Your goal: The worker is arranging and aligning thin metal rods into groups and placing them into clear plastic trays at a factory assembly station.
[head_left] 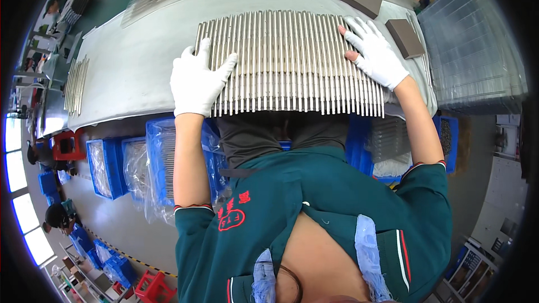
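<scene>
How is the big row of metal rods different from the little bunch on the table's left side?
The big row has lots of rods; the little bunch has only a few. The left hand and right hand are at the big row's two ends, but no hand touches the little bunch. Both are thin, silvery rods lying side by side.

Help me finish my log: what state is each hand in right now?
Left hand: open, on the left end of the metal rods.
Right hand: open, on their right end.

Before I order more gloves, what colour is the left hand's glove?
The glove on the left hand is white, in the head view.
</scene>
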### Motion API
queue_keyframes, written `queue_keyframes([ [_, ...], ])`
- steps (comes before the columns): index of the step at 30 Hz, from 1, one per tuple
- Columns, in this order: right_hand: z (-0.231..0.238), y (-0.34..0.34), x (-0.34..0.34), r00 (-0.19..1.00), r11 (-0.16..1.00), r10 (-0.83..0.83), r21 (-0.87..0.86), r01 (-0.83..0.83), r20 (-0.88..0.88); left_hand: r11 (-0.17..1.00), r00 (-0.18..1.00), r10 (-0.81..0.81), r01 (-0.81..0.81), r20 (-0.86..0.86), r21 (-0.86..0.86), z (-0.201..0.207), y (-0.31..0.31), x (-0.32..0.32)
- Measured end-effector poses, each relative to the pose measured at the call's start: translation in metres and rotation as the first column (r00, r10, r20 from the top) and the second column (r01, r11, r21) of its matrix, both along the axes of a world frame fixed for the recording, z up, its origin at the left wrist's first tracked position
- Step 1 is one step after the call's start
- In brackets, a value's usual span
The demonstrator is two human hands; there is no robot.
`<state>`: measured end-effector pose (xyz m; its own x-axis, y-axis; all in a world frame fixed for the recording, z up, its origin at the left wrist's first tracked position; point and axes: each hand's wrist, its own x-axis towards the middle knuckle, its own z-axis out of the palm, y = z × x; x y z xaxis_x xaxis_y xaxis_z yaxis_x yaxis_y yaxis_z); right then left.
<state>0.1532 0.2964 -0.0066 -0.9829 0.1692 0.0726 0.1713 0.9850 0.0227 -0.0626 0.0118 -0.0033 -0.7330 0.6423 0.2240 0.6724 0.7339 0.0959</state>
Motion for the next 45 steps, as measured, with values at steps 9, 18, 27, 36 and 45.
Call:
queue_keyframes([
  [9, 0.004, -0.089, 0.013, 0.974, 0.964, 0.221, -0.141, -0.225, -0.045, 0.996, 0.997, -0.048, 0.053, -0.062, 0.071, -0.007, -0.006, -0.002],
  [18, -0.001, -0.101, 0.011, 0.988, 0.986, 0.152, -0.073, -0.153, -0.021, 0.998, 0.997, -0.045, 0.048, -0.068, 0.046, -0.007, -0.006, -0.003],
  [27, -0.005, -0.004, 0.003, 0.836, 0.894, -0.21, -0.445, -0.046, -0.508, 0.955, 0.956, -0.272, 0.282, -0.112, 0.092, -0.004, -0.003, -0.065],
  [36, -0.027, 0.043, 0.0, 0.437, 0.779, -0.564, -0.627, 0.002, -0.7, 0.794, 0.785, -0.592, 0.607, -0.183, 0.034, -0.019, 0.055, -0.073],
  [45, -0.021, 0.039, 0.001, 0.35, 0.792, -0.588, -0.607, 0.067, -0.729, 0.841, 0.826, -0.54, 0.536, -0.163, -0.071, -0.024, 0.029, -0.105],
])
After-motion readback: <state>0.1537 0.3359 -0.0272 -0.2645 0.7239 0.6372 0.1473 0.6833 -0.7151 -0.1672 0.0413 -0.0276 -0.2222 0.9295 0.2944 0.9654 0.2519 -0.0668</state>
